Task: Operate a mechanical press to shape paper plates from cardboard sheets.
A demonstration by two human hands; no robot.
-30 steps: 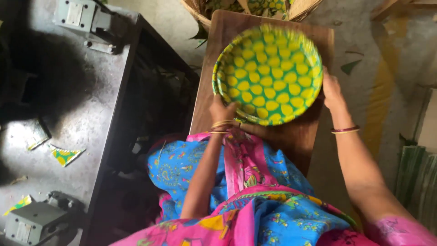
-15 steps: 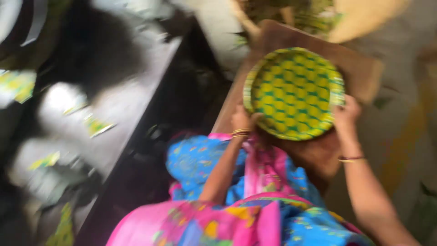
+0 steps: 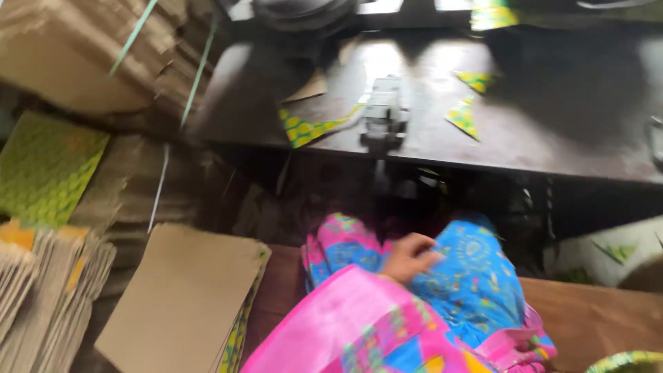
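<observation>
My left hand (image 3: 409,257) rests on the blue patterned cloth (image 3: 469,269) over my knee, fingers loosely apart, holding nothing. A pink garment (image 3: 359,324) covers the arm behind it. My right hand is out of view. The rim of the yellow-green patterned plate (image 3: 625,360) just shows at the bottom right corner, above the brown wooden board (image 3: 594,314). The picture is blurred.
A dark table (image 3: 525,148) lies ahead with a small grey metal device (image 3: 383,114) and yellow-green paper scraps (image 3: 307,128) on it. Brown card sheets (image 3: 179,297) are stacked at the left, beside a green patterned sheet (image 3: 48,169) and cardboard boxes (image 3: 83,48).
The view has swung left, away from the plate. Both hands have let go of the plate; the left hand now lies on my knee and the right is out of sight.
</observation>
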